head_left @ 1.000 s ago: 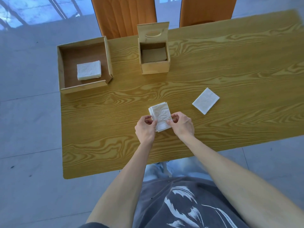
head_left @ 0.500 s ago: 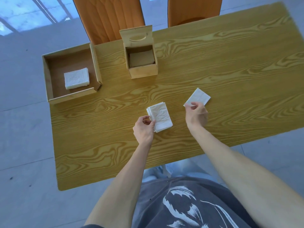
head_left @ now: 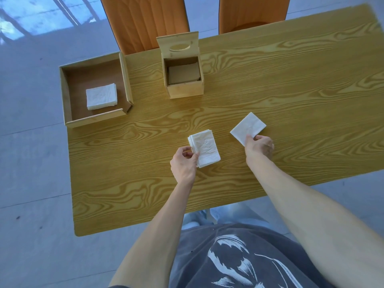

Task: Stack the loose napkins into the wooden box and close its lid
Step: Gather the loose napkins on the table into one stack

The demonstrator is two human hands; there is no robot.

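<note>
The table [head_left: 270, 84] is seen from above. At its far left corner an open tray [head_left: 68, 96] is set, a napkin pile [head_left: 101, 96] lying inside. The wooden box [head_left: 185, 88] is placed at the far edge, its lid [head_left: 177, 45] raised. Mid-table, a napkin stack [head_left: 205, 149] is pinched by the left hand [head_left: 184, 165]; beside it, a single napkin [head_left: 247, 127] is pinched at its near corner by the right hand [head_left: 259, 147].

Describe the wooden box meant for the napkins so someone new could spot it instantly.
On the wood-grain table, look at the far edge in front of the orange chairs. The wooden box is the small, tall cube there, its lid standing open with an oval slot, unlike the wide, shallow tray to its left.
</note>
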